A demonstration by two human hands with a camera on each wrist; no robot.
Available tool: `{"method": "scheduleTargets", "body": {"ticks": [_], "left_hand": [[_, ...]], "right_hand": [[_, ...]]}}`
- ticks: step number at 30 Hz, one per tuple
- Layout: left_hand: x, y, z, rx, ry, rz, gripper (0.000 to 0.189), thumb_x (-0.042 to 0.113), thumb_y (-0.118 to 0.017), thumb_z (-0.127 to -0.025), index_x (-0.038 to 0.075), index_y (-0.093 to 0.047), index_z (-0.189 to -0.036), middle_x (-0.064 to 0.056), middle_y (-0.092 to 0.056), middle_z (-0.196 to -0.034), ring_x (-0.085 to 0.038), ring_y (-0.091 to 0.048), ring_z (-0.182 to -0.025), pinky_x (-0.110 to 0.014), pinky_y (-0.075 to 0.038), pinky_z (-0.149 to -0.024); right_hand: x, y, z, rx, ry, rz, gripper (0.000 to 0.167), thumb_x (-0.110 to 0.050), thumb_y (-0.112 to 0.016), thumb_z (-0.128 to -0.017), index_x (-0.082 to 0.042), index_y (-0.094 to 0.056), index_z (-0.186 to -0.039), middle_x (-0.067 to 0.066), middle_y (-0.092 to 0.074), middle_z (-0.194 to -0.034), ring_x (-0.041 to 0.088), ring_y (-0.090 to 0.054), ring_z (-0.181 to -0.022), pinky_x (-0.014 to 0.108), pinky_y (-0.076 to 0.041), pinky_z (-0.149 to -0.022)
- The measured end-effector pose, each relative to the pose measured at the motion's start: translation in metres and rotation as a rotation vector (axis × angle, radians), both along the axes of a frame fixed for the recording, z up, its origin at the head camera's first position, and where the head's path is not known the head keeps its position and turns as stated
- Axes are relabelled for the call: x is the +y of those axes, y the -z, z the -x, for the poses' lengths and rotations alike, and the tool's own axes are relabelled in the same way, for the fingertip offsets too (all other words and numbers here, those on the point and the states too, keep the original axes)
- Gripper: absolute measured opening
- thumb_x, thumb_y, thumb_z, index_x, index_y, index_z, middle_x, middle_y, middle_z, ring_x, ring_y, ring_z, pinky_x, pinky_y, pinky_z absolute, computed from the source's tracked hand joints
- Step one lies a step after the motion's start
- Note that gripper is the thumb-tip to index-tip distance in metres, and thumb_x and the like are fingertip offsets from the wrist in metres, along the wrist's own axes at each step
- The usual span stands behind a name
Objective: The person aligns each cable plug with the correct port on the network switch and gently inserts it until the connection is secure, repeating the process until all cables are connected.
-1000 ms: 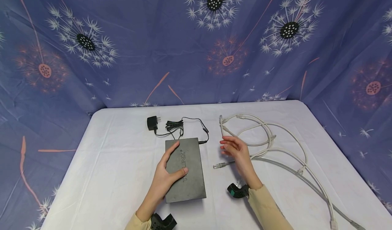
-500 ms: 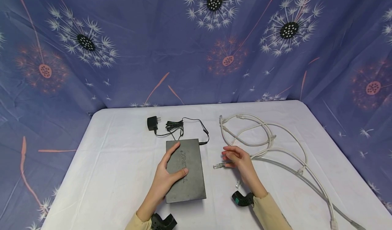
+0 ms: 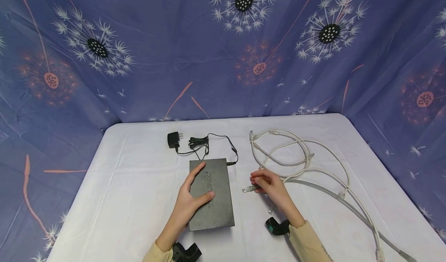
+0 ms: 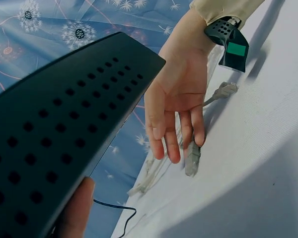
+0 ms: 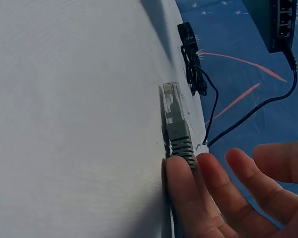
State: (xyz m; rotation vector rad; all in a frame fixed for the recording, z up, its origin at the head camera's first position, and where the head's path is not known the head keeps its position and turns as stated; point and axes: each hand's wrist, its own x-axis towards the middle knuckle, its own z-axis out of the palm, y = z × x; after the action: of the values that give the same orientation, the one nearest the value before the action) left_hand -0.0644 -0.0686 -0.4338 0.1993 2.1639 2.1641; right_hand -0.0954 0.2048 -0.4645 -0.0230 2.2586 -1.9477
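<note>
In the head view my left hand [image 3: 188,200] grips a dark grey TP-LINK network switch [image 3: 219,211], thumb on its top and fingers along its left side. The left wrist view shows the switch's perforated side [image 4: 59,114], raised off the cloth. My right hand [image 3: 273,188] is low over the table, to the right of the switch, its fingers loosely extended. Two of its fingertips [image 5: 186,183] touch the grey boot of a network cable plug [image 5: 178,124], whose clear end points away from the hand. The thumb stands apart from the plug.
A black power adapter [image 3: 173,140] lies behind the switch, its bundled cord [image 3: 198,142] running to the switch's back right corner. Several pale network cables [image 3: 310,157] lie looped at the right, alongside a grey network cable [image 3: 334,194]. A patterned blue curtain [image 3: 156,52] hangs behind the white table [image 3: 122,184].
My right hand has come down and nearer to me, from above the cable loops to the grey plug, and its fingertips now touch it. The left hand and switch have hardly moved.
</note>
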Motion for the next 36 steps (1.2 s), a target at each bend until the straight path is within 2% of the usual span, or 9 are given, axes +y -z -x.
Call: {"method": "scheduleTargets", "body": {"ticks": [7,12,16,19,26,30,36], "left_hand": [[0.000,0.003,0.001,0.007,-0.005,0.003,0.077,0.011,-0.077,-0.077,0.032,-0.043,-0.144,0.001,-0.032,-0.151,-0.027,-0.023,-0.138,-0.058,-0.015,-0.104],[0.000,0.003,0.001,0.008,-0.009,-0.002,0.077,0.010,-0.077,-0.077,0.031,-0.044,-0.144,0.000,-0.032,-0.150,-0.027,-0.025,-0.137,-0.057,-0.017,-0.103],[0.000,0.003,0.001,0.009,-0.007,-0.005,0.077,0.010,-0.077,-0.078,0.029,-0.043,-0.144,-0.002,-0.031,-0.151,-0.028,-0.025,-0.137,-0.058,-0.017,-0.103],[-0.001,0.003,0.000,0.004,-0.009,-0.004,0.077,0.010,-0.077,-0.078,0.030,-0.044,-0.144,-0.002,-0.031,-0.151,-0.029,-0.023,-0.138,-0.058,-0.016,-0.103],[0.000,0.005,0.001,-0.011,-0.018,-0.004,0.077,0.010,-0.077,-0.077,0.034,-0.044,-0.143,0.002,-0.031,-0.151,-0.026,-0.021,-0.138,-0.058,-0.014,-0.104],[0.000,0.006,0.001,-0.012,-0.023,-0.003,0.077,0.011,-0.077,-0.077,0.034,-0.044,-0.143,0.001,-0.030,-0.151,-0.027,-0.020,-0.139,-0.059,-0.013,-0.104],[0.002,0.005,0.000,-0.018,-0.020,-0.014,0.076,0.011,-0.077,-0.078,0.032,-0.044,-0.143,0.001,-0.030,-0.151,-0.027,-0.021,-0.138,-0.058,-0.015,-0.104]], "right_hand": [[0.000,-0.005,0.002,0.054,-0.033,-0.006,0.025,0.000,-0.053,-0.096,0.017,-0.056,-0.114,0.031,-0.062,-0.106,0.033,-0.065,-0.093,0.037,-0.054,-0.071],[0.002,-0.008,0.004,0.092,-0.006,0.007,0.023,0.005,-0.056,-0.092,0.018,-0.057,-0.112,0.032,-0.062,-0.104,0.025,-0.067,-0.089,0.037,-0.054,-0.073],[0.004,-0.010,0.004,0.091,0.037,-0.002,0.026,0.010,-0.061,-0.086,0.017,-0.060,-0.111,0.033,-0.061,-0.107,0.014,-0.066,-0.087,0.030,-0.053,-0.076],[0.003,-0.012,0.003,0.096,0.053,-0.012,0.028,0.012,-0.063,-0.083,0.015,-0.061,-0.111,0.033,-0.061,-0.110,0.011,-0.065,-0.089,0.025,-0.051,-0.076],[0.002,-0.018,0.000,0.161,0.062,-0.020,0.025,0.012,-0.065,-0.082,0.012,-0.065,-0.107,0.030,-0.061,-0.110,0.013,-0.063,-0.092,0.022,-0.050,-0.075],[0.001,-0.020,0.000,0.209,0.064,-0.053,0.018,0.009,-0.067,-0.083,0.009,-0.069,-0.101,0.024,-0.066,-0.103,0.012,-0.064,-0.089,0.021,-0.050,-0.074],[-0.002,-0.022,0.001,0.200,0.111,-0.109,0.012,0.005,-0.069,-0.084,0.006,-0.071,-0.096,0.018,-0.068,-0.099,0.022,-0.066,-0.088,0.022,-0.050,-0.074]]}}
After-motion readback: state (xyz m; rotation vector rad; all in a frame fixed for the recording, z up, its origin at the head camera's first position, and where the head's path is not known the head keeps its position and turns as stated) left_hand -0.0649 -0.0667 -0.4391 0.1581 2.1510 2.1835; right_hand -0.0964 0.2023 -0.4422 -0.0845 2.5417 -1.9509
